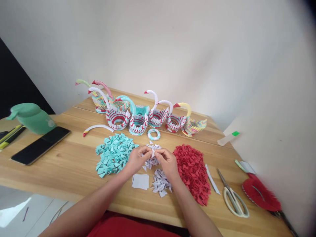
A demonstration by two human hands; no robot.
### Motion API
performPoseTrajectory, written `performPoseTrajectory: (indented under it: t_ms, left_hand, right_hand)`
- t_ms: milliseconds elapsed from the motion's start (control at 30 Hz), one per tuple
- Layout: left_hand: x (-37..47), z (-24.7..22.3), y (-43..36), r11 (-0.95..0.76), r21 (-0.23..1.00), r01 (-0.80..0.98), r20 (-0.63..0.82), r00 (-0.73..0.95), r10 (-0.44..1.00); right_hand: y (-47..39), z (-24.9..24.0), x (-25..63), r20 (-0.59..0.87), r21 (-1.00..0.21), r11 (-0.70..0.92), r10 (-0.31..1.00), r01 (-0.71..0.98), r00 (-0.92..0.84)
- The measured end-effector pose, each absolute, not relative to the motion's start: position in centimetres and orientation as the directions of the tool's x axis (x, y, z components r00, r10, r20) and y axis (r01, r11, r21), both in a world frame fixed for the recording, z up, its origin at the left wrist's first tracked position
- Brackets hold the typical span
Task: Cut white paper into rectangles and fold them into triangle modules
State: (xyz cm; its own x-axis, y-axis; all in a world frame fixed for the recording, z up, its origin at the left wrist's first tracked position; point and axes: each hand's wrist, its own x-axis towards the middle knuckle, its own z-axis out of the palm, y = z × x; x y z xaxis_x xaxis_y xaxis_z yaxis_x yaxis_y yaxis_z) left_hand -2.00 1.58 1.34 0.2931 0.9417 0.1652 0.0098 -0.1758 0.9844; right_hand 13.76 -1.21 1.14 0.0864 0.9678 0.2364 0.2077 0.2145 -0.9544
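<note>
Both hands meet over the middle of the table, pinching one small folded white paper piece [153, 153] between their fingertips. My left hand [138, 158] is closed on its left side, my right hand [168, 162] on its right side. Just beneath and behind the fingers lies a pile of white folded paper triangles [149, 163], partly hidden by the hands. A second small white pile [161, 184] rests below my right hand. A stack of white paper rectangles [140, 181] lies below my left hand. Turquoise triangles [115, 154] are heaped to the left, red triangles [192, 172] to the right.
Several paper swans [138, 125] stand in a row behind, with a paper ring [153, 134] and a loose swan neck [97, 127] before them. Scissors [233, 199] and a red round object [261, 194] lie right; a phone [41, 145] and green dispenser [32, 118] sit left.
</note>
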Motion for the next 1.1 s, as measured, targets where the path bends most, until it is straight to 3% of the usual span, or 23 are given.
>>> performPoseTrajectory:
  t_ms: [133, 300, 567, 833, 1100]
  left_hand:
    - [-2.07, 1.32, 1.55, -0.113, 0.989, -0.097, 0.142, 0.377, 0.915]
    - [-2.14, 1.88, 1.22, -0.259, 0.966, 0.022, 0.239, 0.315, 0.918]
    - [-2.12, 1.89, 1.30, -0.253, 0.967, 0.013, 0.239, 0.287, 0.928]
    - [-2.04, 1.71, 1.65, -0.027, 0.982, -0.186, 0.100, 0.397, 0.912]
    - [-2.04, 1.63, 1.68, -0.134, 0.989, -0.063, 0.147, 0.323, 0.935]
  right_hand:
    - [-1.29, 1.07, 13.83, 0.258, -0.950, 0.243, 0.965, 0.197, 0.055]
    - [-1.31, 1.21, 13.78, 0.267, -0.947, 0.252, 0.962, 0.197, 0.055]
    - [-1.23, 0.73, 13.95, 0.286, -0.933, 0.265, 0.957, 0.245, 0.051]
    - [-1.27, 0.95, 13.52, 0.234, -0.961, 0.224, 0.971, 0.160, 0.045]
    - [-1.22, 0.91, 13.50, 0.216, -0.959, 0.200, 0.974, 0.198, 0.062]
